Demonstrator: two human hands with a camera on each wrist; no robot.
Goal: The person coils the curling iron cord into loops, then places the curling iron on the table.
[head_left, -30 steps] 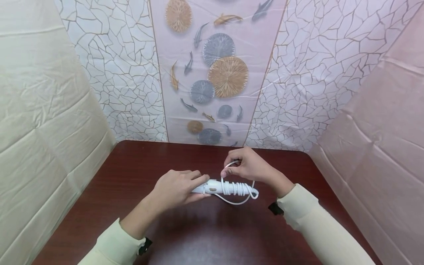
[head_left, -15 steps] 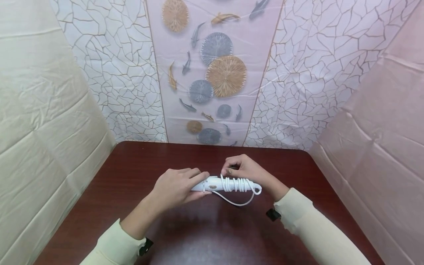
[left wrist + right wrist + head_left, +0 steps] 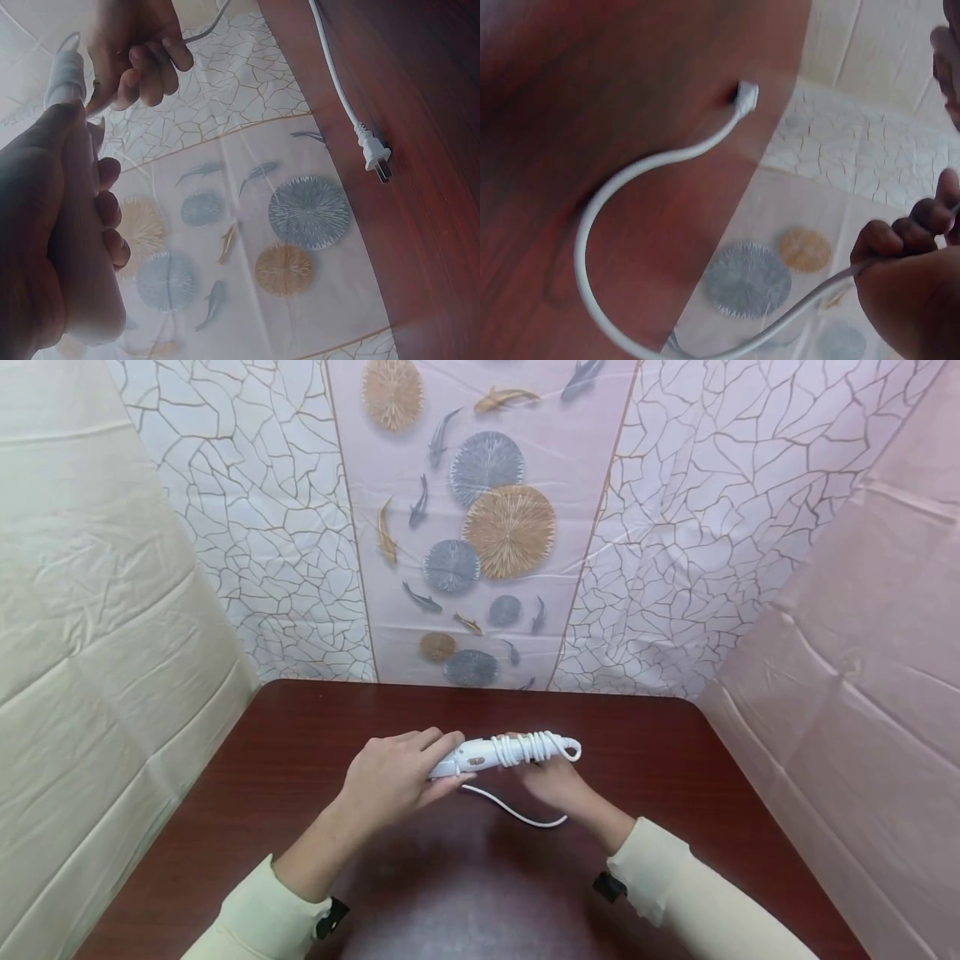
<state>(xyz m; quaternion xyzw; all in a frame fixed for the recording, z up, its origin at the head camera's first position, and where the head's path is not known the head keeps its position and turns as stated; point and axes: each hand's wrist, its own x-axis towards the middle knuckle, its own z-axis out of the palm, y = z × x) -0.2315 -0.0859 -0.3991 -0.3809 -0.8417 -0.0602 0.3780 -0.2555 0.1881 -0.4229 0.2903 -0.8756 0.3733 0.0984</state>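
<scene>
A white hair straightener (image 3: 476, 758) is held above the table, its handle end tilted up to the right. White cord (image 3: 521, 817) is wound in several turns round the handle, with a loop at its tip. My left hand (image 3: 390, 777) grips the body, thumb and fingers on opposite sides. Beneath the handle, partly hidden by it, my right hand (image 3: 558, 787) holds the running part of the cord; the left wrist view shows its fingers (image 3: 154, 71) curled. The cord's free end lies on the table with a two-pin plug (image 3: 375, 154), also visible in the right wrist view.
The dark red-brown table (image 3: 315, 727) has its far edge against a patterned cloth backdrop (image 3: 465, 568). Pale cloth walls (image 3: 97, 635) rise on the left and right. Small black devices (image 3: 330, 918) sit at both sleeve cuffs.
The right hand has gone from above the handle, round its far side, to underneath with the cord. The handle end of the straightener has risen and tilted upward. The left hand keeps its grip.
</scene>
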